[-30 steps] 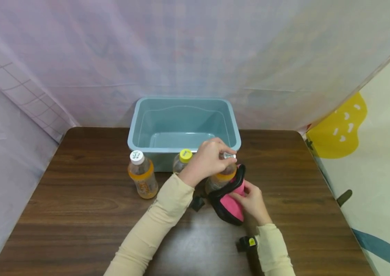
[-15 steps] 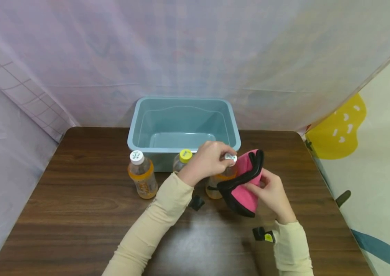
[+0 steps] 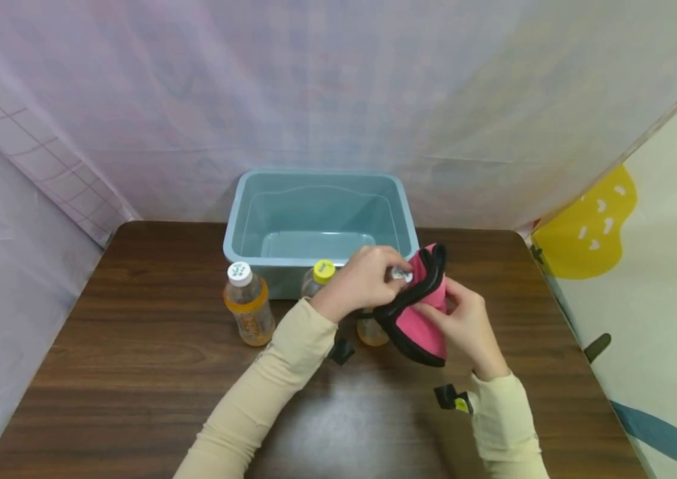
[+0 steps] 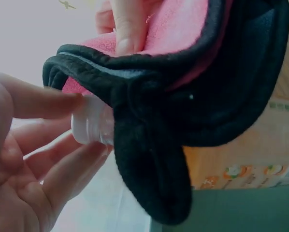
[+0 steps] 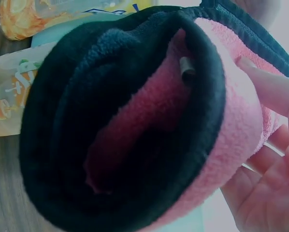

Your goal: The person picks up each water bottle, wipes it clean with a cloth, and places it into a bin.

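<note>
The left hand (image 3: 368, 283) pinches the white cap (image 3: 401, 274) of the rightmost bottle (image 3: 372, 330); the right hand (image 3: 465, 324) grips a pink-and-black fleece piece (image 3: 425, 327) at its neck. That work looks unfinished. Further left on the table (image 3: 134, 346), the yellow-capped bottle (image 3: 311, 287) and leftmost bottle (image 3: 249, 313) stand unheld; all three remain outside the far bin (image 3: 326, 209).

The pink cloth (image 3: 426, 332) has black edging (image 5: 209, 82).
</note>
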The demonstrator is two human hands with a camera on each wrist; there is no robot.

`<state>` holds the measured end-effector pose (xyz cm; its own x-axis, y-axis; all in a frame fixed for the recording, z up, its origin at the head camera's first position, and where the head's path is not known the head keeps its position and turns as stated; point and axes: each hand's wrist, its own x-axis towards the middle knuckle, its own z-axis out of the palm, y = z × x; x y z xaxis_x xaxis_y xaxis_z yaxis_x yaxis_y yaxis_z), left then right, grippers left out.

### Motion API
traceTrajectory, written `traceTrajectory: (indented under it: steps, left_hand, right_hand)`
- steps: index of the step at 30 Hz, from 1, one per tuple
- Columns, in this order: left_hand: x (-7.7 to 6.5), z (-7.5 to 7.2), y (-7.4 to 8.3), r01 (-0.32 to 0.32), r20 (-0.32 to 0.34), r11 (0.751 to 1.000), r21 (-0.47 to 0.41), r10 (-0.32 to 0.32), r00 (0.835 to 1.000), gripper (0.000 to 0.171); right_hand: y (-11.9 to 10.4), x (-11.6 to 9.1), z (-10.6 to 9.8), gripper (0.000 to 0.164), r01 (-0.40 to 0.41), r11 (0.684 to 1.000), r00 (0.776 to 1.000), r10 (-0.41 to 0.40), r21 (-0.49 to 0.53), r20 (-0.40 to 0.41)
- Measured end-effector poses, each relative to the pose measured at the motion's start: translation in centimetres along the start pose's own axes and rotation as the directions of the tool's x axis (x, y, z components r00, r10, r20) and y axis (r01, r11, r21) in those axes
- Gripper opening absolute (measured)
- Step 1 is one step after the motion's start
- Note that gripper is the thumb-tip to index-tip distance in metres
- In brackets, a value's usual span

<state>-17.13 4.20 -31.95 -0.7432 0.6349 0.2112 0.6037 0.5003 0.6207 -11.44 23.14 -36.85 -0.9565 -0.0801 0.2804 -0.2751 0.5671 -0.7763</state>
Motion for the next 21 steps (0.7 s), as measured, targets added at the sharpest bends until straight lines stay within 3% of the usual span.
traceTrajectory:
  steps: [9, 21]
  left_hand:
    - [0.18, 0.03, -0.15, 0.016, 0.011, 1.000, 0.000, -0.016, 1.000, 0.020]
    - [0.00, 0.37, -0.17, 0.061, -0.006, 0.997, 0.038, -0.061, 0.998, 0.016]
  right_hand:
    - [-0.05, 0.20, 0.46, 0.038, -0.036, 0.995, 0.999, 0.036, -0.090, 0.005]
    - [0.83, 0.20, 0.74, 0.040, -0.049, 0.996, 0.993, 0.056, -0.071, 0.099]
